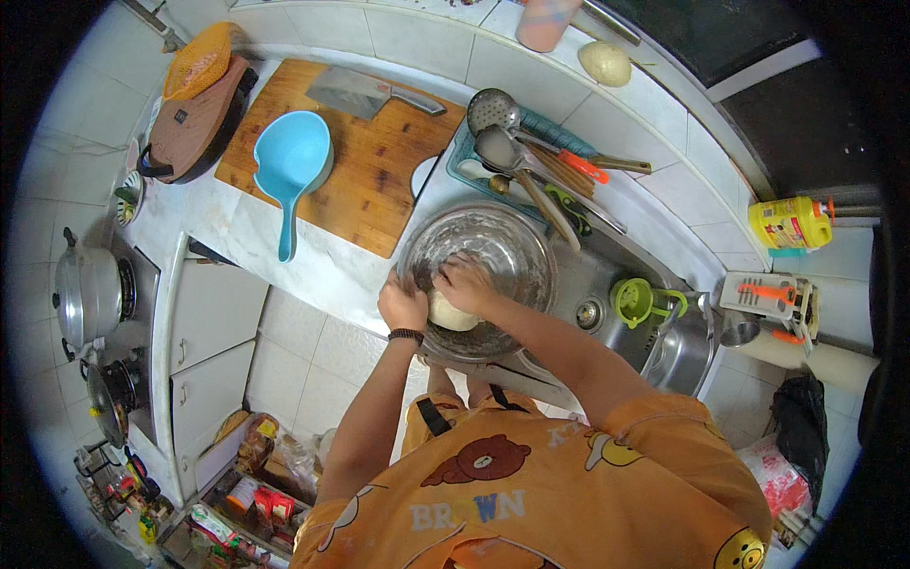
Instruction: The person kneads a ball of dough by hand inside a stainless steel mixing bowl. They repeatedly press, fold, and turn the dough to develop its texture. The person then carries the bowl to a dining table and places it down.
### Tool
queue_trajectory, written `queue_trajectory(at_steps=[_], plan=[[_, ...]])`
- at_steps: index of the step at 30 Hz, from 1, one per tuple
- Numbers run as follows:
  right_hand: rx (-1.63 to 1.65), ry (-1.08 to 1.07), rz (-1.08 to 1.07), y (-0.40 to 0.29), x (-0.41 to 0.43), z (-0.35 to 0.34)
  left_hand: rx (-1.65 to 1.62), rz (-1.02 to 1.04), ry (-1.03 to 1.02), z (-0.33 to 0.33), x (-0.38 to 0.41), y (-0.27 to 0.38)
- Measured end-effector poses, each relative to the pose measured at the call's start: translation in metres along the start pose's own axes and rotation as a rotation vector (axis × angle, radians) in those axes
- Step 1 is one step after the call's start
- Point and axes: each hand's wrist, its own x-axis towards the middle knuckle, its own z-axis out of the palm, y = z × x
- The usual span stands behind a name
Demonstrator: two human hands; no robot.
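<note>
A wide stainless steel bowl (527,274), its inner wall smeared with flour, rests at the counter's edge beside the sink. Inside it, toward my side, sits a pale lump of dough (453,317). My right hand (466,284) is in the bowl, its curled fingers gripping the far part of the dough. At the bowl's left rim, my left hand (402,304) is closed around the edge, close to the dough; a dark beaded bracelet circles that wrist. My left fingertips are partly hidden and blurred.
Left of the bowl, a wooden cutting board (370,178) bears a cleaver (348,92) and a blue ladle (293,153). Behind the bowl stands a teal rack (466,153) of utensils. The sink (561,306) holds a green strainer (633,302). Pots stand far left.
</note>
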Motion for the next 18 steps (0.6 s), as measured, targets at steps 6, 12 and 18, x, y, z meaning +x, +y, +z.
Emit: queue_trajectory(at_steps=[6,12,18], plan=[[0.008,-0.17,-0.068,-0.008,-0.05,-0.024,0.068,-0.007,-0.027,0.006,0.003,-0.015],[0.183,-0.148,0.082,-0.005,-0.071,-0.043,0.131,0.046,-0.035,0.006,0.001,-0.006],[0.144,0.488,0.099,-0.048,-0.072,-0.097,0.13,0.0,-0.049,0.004,0.002,-0.014]])
